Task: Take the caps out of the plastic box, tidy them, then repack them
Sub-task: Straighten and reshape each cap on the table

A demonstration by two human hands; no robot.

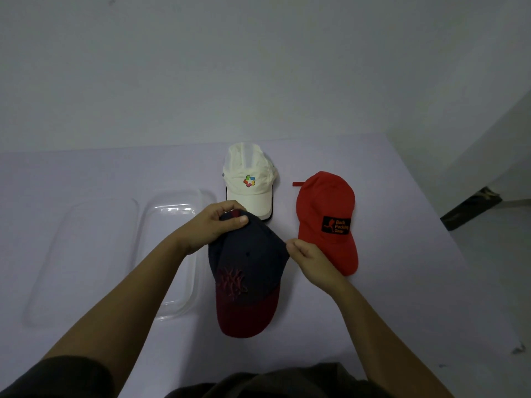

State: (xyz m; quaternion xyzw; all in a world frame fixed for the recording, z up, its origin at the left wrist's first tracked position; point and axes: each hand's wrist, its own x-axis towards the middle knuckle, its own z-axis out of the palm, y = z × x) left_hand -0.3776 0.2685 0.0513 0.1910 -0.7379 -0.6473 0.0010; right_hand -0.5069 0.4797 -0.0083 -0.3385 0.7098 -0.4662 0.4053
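Head view: navy cap (247, 262) with maroon brim lies on the table (402, 297), brim toward the person. Left hand (214, 225) grips its back edge; right hand (309, 254) pinches its right side. White cap (248, 179) and red cap (326, 214) lie beyond; clear plastic box (172, 259) left, its lid (83, 254) beside it.

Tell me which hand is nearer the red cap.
Right. The right hand sits beside the left edge of the red cap; the left hand is farther off, across the navy cap.
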